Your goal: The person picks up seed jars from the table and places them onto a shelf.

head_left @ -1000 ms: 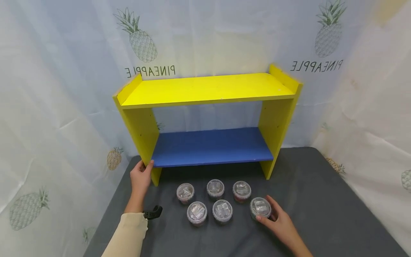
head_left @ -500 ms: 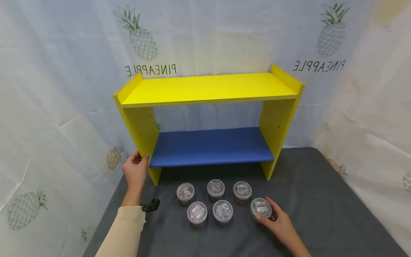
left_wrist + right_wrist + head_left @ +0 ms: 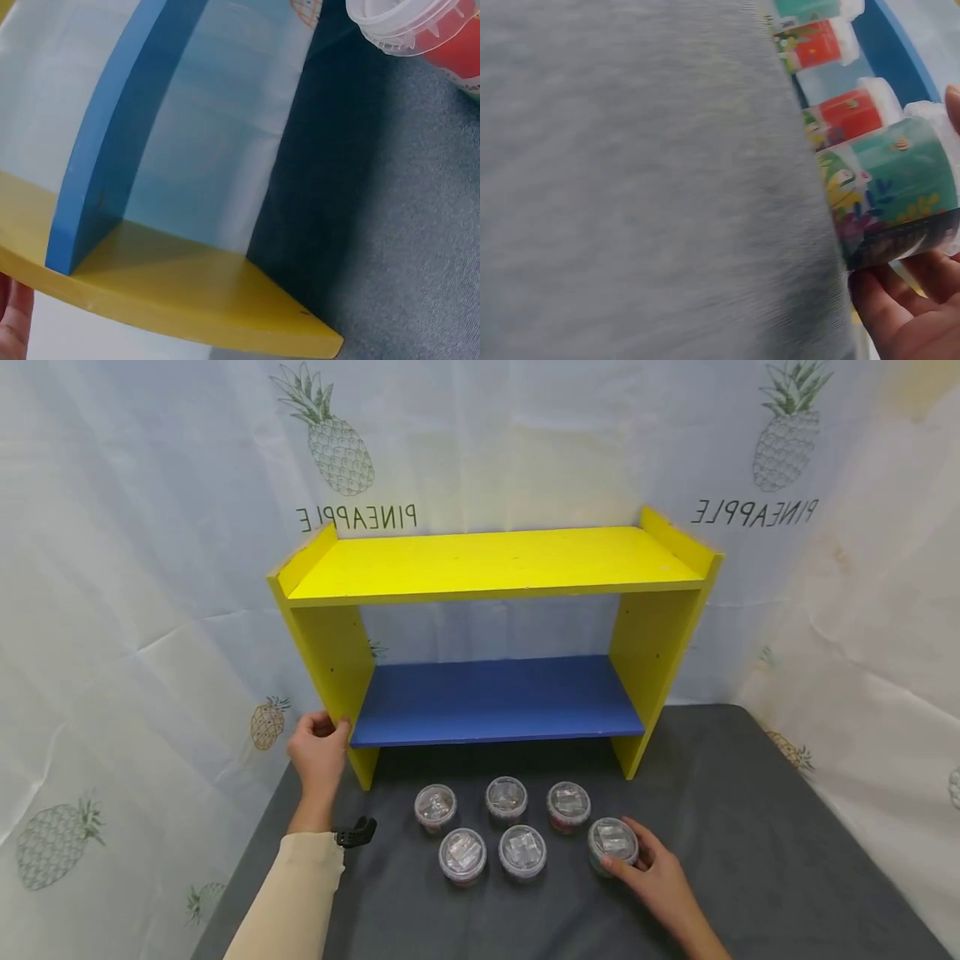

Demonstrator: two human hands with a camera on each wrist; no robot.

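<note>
My left hand (image 3: 318, 753) is at the left side panel of a small yellow-and-blue shelf unit (image 3: 498, 697), its thumb on the panel's front edge and its fingers curled at the outer side. In the left wrist view, only some fingers (image 3: 15, 319) show, beside the yellow panel (image 3: 180, 300). My right hand (image 3: 660, 877) grips a round lidded tub (image 3: 612, 839) from its right side, thumb in front. The right wrist view shows that tub's teal printed label (image 3: 892, 176), with fingers curled round its lower side. The tub is upright at table level.
Several similar clear-lidded tubs stand in two rows before the shelf, among them a red-labelled tub (image 3: 567, 806) just left of the held one. The dark-grey cloth (image 3: 757, 843) covers the table; pineapple-print curtains (image 3: 517, 452) hang behind and at both sides.
My left hand has shifted slightly up and left along the shelf's side panel. The right hand keeps its grip on the tub, and the head view has moved slightly.
</note>
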